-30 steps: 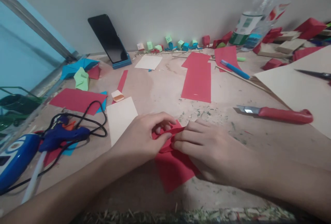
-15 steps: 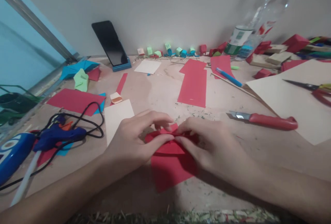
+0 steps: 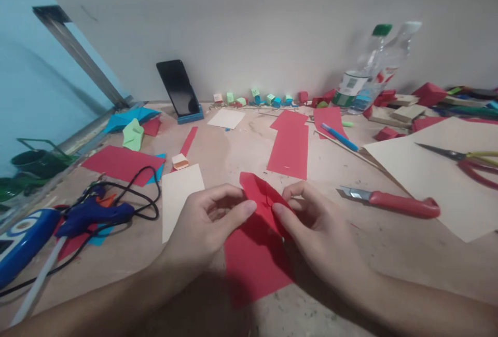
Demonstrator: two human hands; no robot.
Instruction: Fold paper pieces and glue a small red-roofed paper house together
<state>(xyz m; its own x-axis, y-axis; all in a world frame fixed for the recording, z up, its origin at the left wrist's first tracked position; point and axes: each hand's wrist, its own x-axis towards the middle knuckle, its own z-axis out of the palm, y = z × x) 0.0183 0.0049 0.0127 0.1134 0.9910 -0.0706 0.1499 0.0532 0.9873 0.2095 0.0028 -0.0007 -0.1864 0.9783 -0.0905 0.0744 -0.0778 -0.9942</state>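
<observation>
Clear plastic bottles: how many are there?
2: the green-capped bottle at the back right, near the wall, and the white-capped bottle, partly behind it to the right.

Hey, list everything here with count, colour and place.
Held paper: one or two pieces, red, front centre
Loose paper: several, red, cream, blue, green, around
Phone: one, black, back left
Glue gun: one, blue, left
Containers: unclear count, green, left edge
Paper cubes: several, mixed, along wall
Bottles: two, clear, back right
Wood pieces: several, tan, back right
Pen: one, blue, right of centre
Knife: one, red handle, right
Scissors: one, red-yellow handles, far right
Left hand, right hand: one each, bare, at held paper
</observation>
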